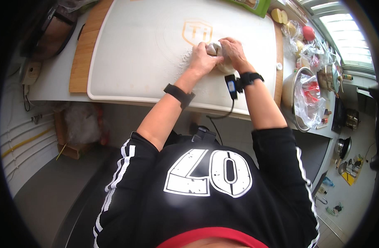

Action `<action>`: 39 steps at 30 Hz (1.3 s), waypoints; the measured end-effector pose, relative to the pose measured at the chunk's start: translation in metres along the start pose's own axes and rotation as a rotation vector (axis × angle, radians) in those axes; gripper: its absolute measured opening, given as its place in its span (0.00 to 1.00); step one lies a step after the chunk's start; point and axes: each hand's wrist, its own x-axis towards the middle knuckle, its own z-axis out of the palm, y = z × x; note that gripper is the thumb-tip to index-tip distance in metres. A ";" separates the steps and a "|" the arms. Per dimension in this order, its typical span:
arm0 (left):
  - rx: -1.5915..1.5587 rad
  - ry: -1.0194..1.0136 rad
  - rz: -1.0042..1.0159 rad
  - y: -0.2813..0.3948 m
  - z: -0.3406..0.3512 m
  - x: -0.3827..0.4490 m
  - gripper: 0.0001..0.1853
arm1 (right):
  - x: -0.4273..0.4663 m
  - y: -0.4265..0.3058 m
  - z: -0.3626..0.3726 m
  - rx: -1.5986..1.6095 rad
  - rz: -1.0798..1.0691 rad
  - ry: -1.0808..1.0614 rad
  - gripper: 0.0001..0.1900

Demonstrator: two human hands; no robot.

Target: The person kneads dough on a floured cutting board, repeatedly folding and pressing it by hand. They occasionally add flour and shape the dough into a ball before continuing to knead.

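Observation:
A pale lump of dough (225, 65) rests on the large white board (130, 62), right of its middle. My left hand (204, 59) grips the dough's left side, with thumb and fingers around a folded part. From the right, my right hand (234, 51) presses against the same lump, its fingers curled over the far edge. White flour (185, 60) is scattered on the board beside my left wrist. Both wrists wear black straps, and the right one carries a small device (231, 86) with a cable. The underside of the dough is hidden.
A wooden board (81, 62) shows beneath the white one. At the right stand a metal bowl (289, 93) holding plastic bags, a small white cap (279, 66) and a cut apple (279, 16). A green package (260, 7) lies at the far edge. A dark appliance (50, 34) stands left.

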 end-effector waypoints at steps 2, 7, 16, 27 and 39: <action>0.135 -0.015 0.124 0.002 0.007 -0.010 0.17 | -0.018 -0.005 -0.019 0.344 0.211 -0.141 0.15; 0.219 -0.071 0.396 0.002 0.020 -0.055 0.13 | -0.054 0.009 0.000 -0.165 -0.307 0.120 0.16; 0.165 0.057 0.146 -0.021 -0.017 -0.050 0.24 | 0.020 0.050 0.024 -0.657 -0.550 0.318 0.10; 0.166 -0.216 0.242 0.014 0.031 -0.060 0.18 | -0.067 0.019 -0.048 0.263 0.121 -0.082 0.11; 0.344 0.032 0.488 -0.006 0.010 -0.026 0.08 | 0.005 0.048 0.015 -0.577 -0.493 0.441 0.11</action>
